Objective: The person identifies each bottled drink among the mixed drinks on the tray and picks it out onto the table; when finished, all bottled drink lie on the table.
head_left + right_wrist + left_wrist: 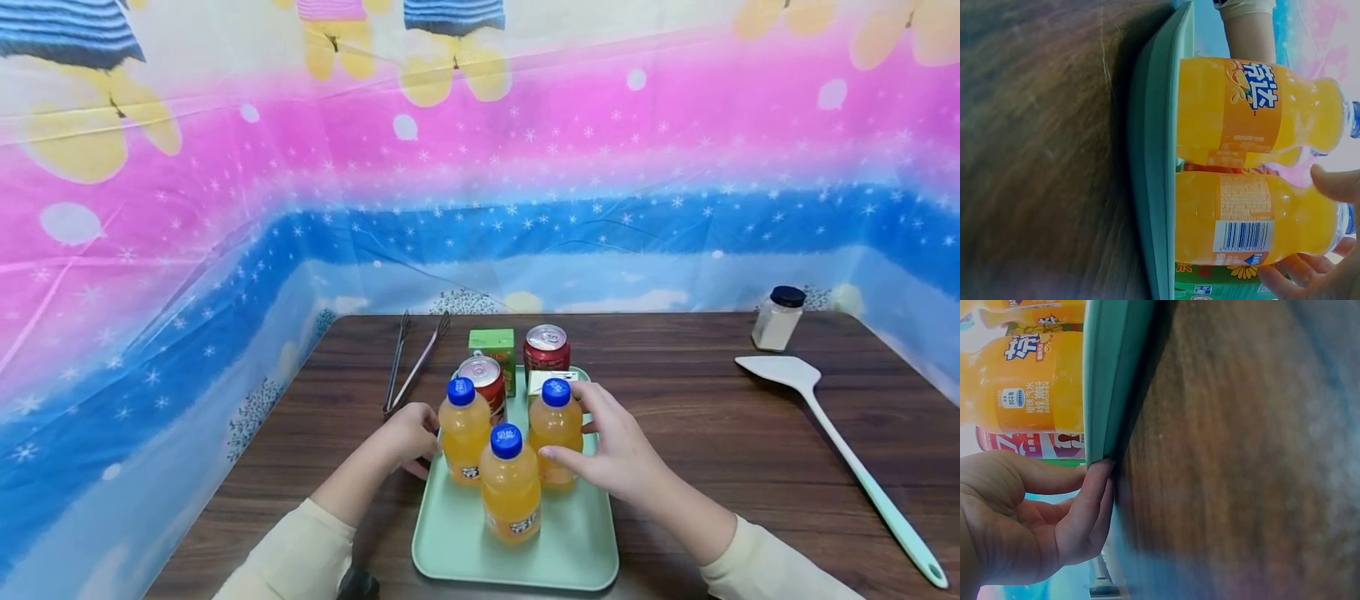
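Note:
A pale green tray [525, 573] stands on the table, bearing drinks. My left hand [411, 432] pinches its left rim, thumb above and fingers below, as the left wrist view shows. My right hand [622, 450] grips the right orange soda bottle [1241, 215] near its shoulder, thumb and fingers on opposite sides; the bottle stands upright on the tray. Two more orange soda bottles with blue caps stand there, a front one [510, 496] and a left one [461, 429]. Behind them are a red can [487, 377] and a carton [536, 382], partly hidden.
At the tray's far end stand a green carton [491, 340] and another red can [547, 354]. Metal tongs [397, 367] lie to the left. On the right are a white spatula [832, 425] with a green handle and a black-lidded jar [777, 325]. Printed cloth [600, 208] surrounds the table.

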### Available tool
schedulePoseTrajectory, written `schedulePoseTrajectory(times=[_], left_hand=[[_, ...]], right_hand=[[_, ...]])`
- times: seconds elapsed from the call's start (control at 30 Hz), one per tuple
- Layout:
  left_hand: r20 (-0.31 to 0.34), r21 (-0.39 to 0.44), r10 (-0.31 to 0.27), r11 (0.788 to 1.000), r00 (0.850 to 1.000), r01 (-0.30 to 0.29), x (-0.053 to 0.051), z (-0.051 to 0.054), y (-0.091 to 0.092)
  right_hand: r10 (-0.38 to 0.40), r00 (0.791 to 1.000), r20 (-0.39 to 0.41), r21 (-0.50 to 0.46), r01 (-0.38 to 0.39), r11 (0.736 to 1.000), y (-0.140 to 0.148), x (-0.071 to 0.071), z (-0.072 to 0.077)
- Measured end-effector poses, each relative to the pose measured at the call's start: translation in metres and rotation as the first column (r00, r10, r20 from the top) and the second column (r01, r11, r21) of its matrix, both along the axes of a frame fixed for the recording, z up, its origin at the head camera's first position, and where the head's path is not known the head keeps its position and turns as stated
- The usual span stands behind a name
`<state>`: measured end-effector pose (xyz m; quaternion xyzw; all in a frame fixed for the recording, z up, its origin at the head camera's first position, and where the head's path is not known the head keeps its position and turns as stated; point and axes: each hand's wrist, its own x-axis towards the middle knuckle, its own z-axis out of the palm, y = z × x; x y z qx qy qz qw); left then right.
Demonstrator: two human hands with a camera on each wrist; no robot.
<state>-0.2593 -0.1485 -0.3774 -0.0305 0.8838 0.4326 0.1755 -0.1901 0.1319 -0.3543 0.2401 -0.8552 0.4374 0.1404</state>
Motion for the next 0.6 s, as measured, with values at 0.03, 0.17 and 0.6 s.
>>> schedulePoseTrajectory(times=[0.03,0.17,0.6], left_hand=[[-0.001,0.002,0.001,1.000,1.000,-0.001,0.0002,0.0005,0.0000],[-0.004,0.002,-0.004,1.000,1.000,0.004,0.0011,0.0013,0.0004],[0.003,-0.012,-0.009,1.000,1.000,0.009,0.0005,0.0022,0.0008]], right_hand=[[-0.011,1.000,0.002,0.006,0.011,1.000,-0.0010,-0.0004,-0.0002],[-0.050,0.999,0.000,0.017,0.050,0.999,-0.0047,-0.0015,-0.0002],[-0.068,0.998,-0.015,-0.018,0.067,0.998,-0.0068,-0.0034,0.0004]])
